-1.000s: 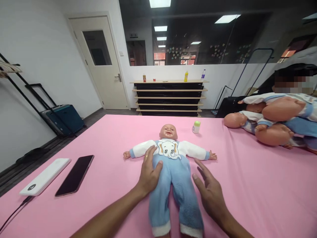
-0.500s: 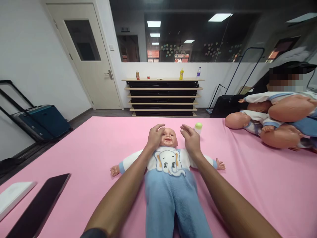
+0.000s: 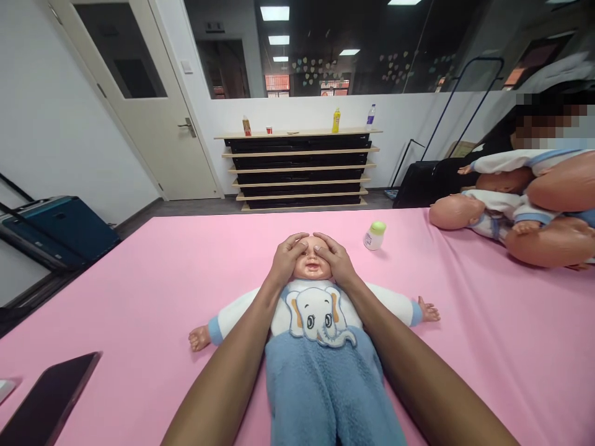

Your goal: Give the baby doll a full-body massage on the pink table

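Observation:
A baby doll (image 3: 312,319) lies on its back on the pink-covered table, its arms spread wide. It wears a white top with an elephant face and fluffy blue trousers. My left hand (image 3: 288,257) cups one side of the doll's head (image 3: 312,271), with the thumb lying over its brow and eye. On the other side, my right hand (image 3: 337,257) wraps the head in the same way, fingers curved over the top. Mouth and chin show between my hands; the eyes are mostly covered. Beyond my right hand stands a small white bottle with a green cap (image 3: 374,236).
Several more dolls (image 3: 506,217) are heaped at the table's right side, with a person (image 3: 553,118) behind them. A dark phone (image 3: 51,399) lies at the near left, beside the edge of a white object (image 3: 5,389). Shelving with bottles (image 3: 297,142) stands against the wall.
Both hands have moved inward onto the doll's head; my right hand was apart from it before. The view has tilted down, and the bottle is now uncovered.

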The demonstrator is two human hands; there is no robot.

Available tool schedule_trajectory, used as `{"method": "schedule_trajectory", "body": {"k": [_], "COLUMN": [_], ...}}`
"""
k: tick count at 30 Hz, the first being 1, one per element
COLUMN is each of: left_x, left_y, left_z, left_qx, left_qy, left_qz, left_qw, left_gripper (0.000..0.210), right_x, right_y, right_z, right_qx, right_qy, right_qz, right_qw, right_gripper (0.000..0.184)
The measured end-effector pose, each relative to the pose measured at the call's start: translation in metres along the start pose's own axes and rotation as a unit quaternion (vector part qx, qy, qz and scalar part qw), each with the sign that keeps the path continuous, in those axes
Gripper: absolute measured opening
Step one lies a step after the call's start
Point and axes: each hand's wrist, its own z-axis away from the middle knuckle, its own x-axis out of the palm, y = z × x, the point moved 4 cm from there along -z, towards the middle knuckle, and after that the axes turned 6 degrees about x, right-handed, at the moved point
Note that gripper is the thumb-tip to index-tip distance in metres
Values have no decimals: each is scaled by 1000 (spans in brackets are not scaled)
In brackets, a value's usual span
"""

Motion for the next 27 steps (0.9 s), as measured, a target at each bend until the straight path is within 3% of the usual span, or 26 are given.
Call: {"method": "schedule_trajectory", "body": {"k": [3, 14, 23, 27], "left_x": [1, 2, -1, 0], "left_y": [3, -6, -11, -10], "left_z": [1, 2, 0, 2], "left_qx": [18, -26, 6, -13], "left_qy": [-9, 9, 36, 16], "left_qz": [-3, 65, 64, 81], "left_qw": [1000, 997, 997, 997], "left_gripper": [39, 45, 36, 41], "right_x": [0, -1, -2, -3], "right_y": [-1, 5, 9, 7], "right_z": [2, -3, -5, -3], "right_qx": [4, 33, 11, 7], "right_qy": [-20, -22, -10, -14], "right_qz": [-1, -44, -37, -35], "right_qw": [1000, 998, 999, 999], "right_gripper": [48, 47, 38, 40]}}
